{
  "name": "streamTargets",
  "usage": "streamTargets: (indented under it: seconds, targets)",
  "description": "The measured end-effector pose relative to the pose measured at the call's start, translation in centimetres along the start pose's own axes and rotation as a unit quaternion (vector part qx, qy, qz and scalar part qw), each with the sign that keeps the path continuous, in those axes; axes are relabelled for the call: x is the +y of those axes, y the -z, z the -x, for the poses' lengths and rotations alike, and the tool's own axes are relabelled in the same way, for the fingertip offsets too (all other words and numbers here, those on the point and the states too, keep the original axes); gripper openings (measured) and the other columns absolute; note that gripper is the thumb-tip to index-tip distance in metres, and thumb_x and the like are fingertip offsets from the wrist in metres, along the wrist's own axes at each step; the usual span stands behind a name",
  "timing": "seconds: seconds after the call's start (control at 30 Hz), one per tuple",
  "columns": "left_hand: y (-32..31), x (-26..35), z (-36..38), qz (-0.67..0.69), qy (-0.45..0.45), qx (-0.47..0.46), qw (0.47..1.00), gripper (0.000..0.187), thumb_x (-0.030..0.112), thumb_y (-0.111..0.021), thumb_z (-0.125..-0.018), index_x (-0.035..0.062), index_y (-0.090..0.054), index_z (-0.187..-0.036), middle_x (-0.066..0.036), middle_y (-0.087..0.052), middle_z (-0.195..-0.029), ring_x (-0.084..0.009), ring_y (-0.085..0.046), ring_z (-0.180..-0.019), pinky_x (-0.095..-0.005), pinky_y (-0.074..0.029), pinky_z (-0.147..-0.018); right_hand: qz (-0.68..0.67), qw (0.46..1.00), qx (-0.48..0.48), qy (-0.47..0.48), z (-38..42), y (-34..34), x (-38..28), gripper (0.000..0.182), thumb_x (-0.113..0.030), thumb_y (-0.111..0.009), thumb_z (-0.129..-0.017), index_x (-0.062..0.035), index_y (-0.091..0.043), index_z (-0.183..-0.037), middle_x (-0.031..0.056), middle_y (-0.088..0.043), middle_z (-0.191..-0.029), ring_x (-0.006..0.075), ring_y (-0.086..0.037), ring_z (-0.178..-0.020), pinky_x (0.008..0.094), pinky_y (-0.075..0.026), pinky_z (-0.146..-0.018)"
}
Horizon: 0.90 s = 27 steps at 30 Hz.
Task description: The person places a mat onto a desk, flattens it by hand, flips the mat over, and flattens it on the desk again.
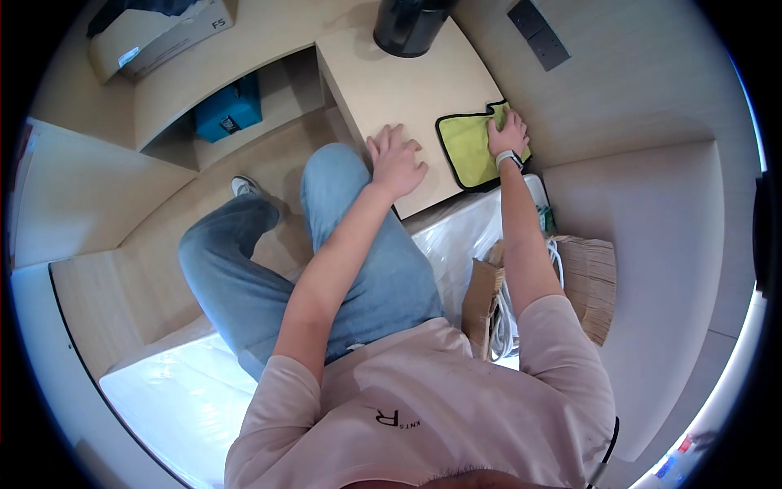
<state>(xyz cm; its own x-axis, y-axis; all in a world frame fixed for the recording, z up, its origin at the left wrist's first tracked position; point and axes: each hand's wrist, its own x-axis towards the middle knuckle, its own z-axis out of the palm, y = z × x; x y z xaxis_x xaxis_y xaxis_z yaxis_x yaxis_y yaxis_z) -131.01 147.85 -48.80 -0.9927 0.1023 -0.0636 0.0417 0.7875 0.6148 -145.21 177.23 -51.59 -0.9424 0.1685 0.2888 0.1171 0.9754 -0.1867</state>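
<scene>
A green cloth (468, 151) with black edging lies on the light wooden tabletop (358, 77), close to the wall. My right hand (507, 137), with a watch on its wrist, presses on the cloth's right part with bent fingers, and the edge is puckered near the fingertips. To the left of the cloth, my left hand (397, 163) rests near the table's front edge, fingers spread and nothing in it. Its palm side is hidden.
A black container (411, 24) stands at the table's back. A blue box (228, 110) sits in a shelf recess, and a carton (175, 41) is at upper left. Sockets (538, 34) are on the wall. Below my right arm are cardboard (588, 281) and a white cable (503, 322).
</scene>
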Motion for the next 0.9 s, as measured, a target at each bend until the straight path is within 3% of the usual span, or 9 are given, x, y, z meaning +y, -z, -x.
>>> streamTargets:
  seconds: [0.23,0.3,0.4,0.53,0.6,0.77,0.9]
  targets:
    - [0.1,0.2,0.1,-0.001,0.007,-0.005,1.0,0.044,0.035,-0.07,-0.09,0.0159,-0.07,-0.129,-0.023,-0.03,-0.167,-0.0454,-0.014,-0.16,-0.0707,-0.006,-0.126,-0.015,1.0,0.009,0.01,0.3,0.1,0.1,0.068,-0.052,-0.063,-0.092,-0.0177,-0.055,-0.151,0.0078,-0.052,-0.158,0.0302,-0.046,-0.145,0.0572,-0.033,-0.119]
    - [-0.1,0.1,0.0,0.02,-0.002,0.018,1.0,0.045,0.033,-0.071,-0.088,0.0113,-0.071,-0.127,-0.024,-0.032,-0.165,-0.0461,-0.015,-0.159,-0.0745,-0.005,-0.124,-0.005,1.0,0.008,0.008,0.3,-0.2,0.2,0.069,-0.053,-0.062,-0.093,-0.0172,-0.054,-0.152,0.0079,-0.052,-0.158,0.0297,-0.046,-0.146,0.0556,-0.034,-0.119]
    - [-0.4,0.0,-0.2,0.016,-0.009,0.032,0.999,0.052,0.034,-0.072,-0.088,0.0088,-0.065,-0.133,-0.023,-0.034,-0.163,-0.0462,-0.018,-0.157,-0.0752,-0.007,-0.123,0.0,1.0,0.001,0.011,0.6,-0.5,-0.2,0.07,-0.055,-0.058,-0.095,-0.017,-0.052,-0.153,0.0087,-0.048,-0.162,0.0306,-0.041,-0.151,0.0577,-0.031,-0.121]
    - [-1.9,-0.2,-1.0,0.016,-0.015,0.071,0.997,0.059,0.039,-0.07,-0.091,0.0067,-0.058,-0.139,-0.023,-0.036,-0.16,-0.0461,-0.021,-0.154,-0.076,-0.009,-0.121,0.056,0.997,-0.02,-0.049,4.1,-2.5,-4.3,0.08,-0.054,-0.051,-0.098,-0.0109,-0.038,-0.163,0.0126,-0.036,-0.171,0.0337,-0.027,-0.16,0.0661,-0.018,-0.126]
    - [-3.0,-0.3,-1.6,0.004,-0.013,0.13,0.991,0.062,0.044,-0.065,-0.094,0.0058,-0.053,-0.142,-0.023,-0.038,-0.158,-0.0443,-0.025,-0.152,-0.0759,-0.011,-0.12,0.054,0.998,-0.042,0.012,7.7,-1.5,-8.5,0.083,-0.054,-0.051,-0.098,-0.0072,-0.034,-0.165,0.0147,-0.033,-0.172,0.0355,-0.025,-0.161,0.0672,-0.016,-0.126]
    - [-3.1,0.0,-1.8,0.005,0.012,0.157,0.987,0.061,0.042,-0.064,-0.096,0.008,-0.051,-0.145,-0.018,-0.046,-0.154,-0.0395,-0.032,-0.152,-0.0735,-0.013,-0.121,0.021,0.965,-0.112,0.238,14.8,1.4,-15.4,0.081,-0.042,-0.059,-0.095,-0.0062,-0.035,-0.164,0.0156,-0.027,-0.174,0.0376,-0.019,-0.162,0.0675,-0.013,-0.126]
    - [-2.1,-0.4,-1.5,0.017,-0.008,0.134,0.991,0.064,0.04,-0.066,-0.093,0.0073,-0.05,-0.146,-0.019,-0.045,-0.156,-0.0392,-0.031,-0.152,-0.0719,-0.014,-0.121,-0.042,0.963,-0.124,0.235,14.1,2.2,-15.7,0.081,-0.037,-0.061,-0.094,-0.0058,-0.034,-0.164,0.0148,-0.027,-0.174,0.0378,-0.019,-0.162,0.0676,-0.012,-0.126]
